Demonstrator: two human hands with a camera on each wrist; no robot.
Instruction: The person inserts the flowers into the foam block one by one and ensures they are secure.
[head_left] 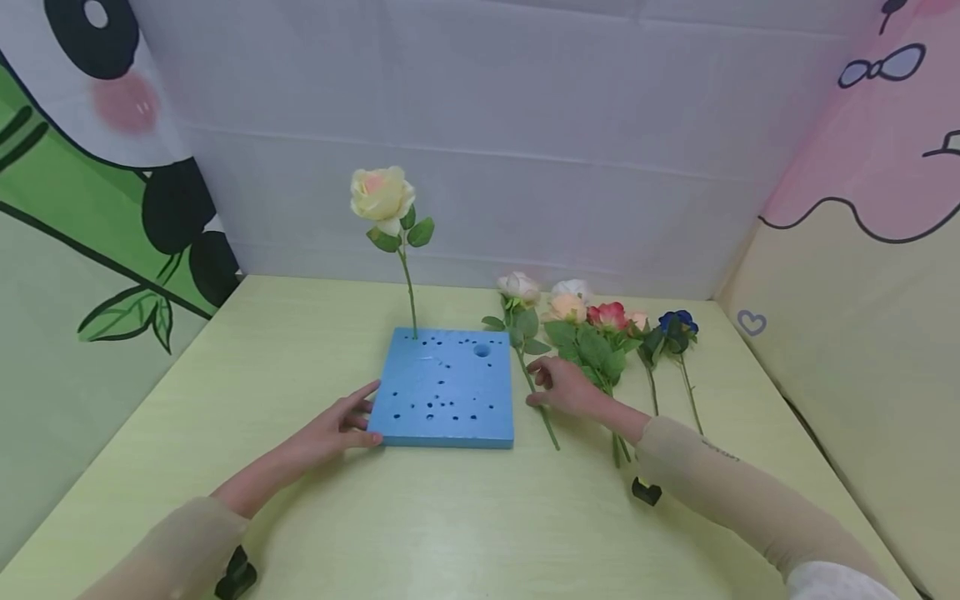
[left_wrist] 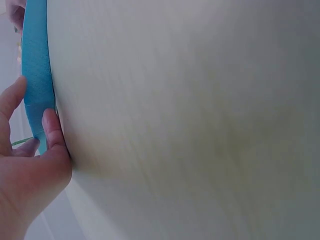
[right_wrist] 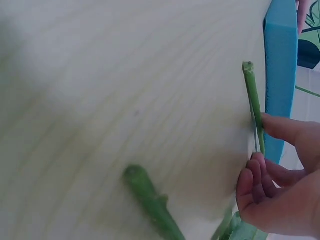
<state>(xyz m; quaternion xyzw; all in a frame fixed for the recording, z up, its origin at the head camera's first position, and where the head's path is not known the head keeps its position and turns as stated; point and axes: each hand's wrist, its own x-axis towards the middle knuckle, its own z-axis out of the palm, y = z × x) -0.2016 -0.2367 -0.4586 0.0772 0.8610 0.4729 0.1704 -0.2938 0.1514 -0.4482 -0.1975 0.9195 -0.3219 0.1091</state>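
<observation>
In the head view my left hand (head_left: 341,425) rests at the near left corner of a blue foam block (head_left: 450,375) full of holes. Its thumb lies along the front side and its fingers touch the left side. A cream rose (head_left: 382,196) stands upright in the block's far left part. To the right of the block, my right hand (head_left: 566,385) pinches the stem of a pale pink rose (head_left: 519,287) between thumb and fingers. The right wrist view shows the thumb on the green stem (right_wrist: 252,95), whose cut end sticks out past it.
Right of the pale rose lies a bunch of artificial flowers, among them a red flower (head_left: 607,316), a peach one (head_left: 567,307) and a white one (head_left: 572,287). A dark blue rose (head_left: 678,322) lies farther right. A pale cloth wall (head_left: 487,167) closes the back of the table.
</observation>
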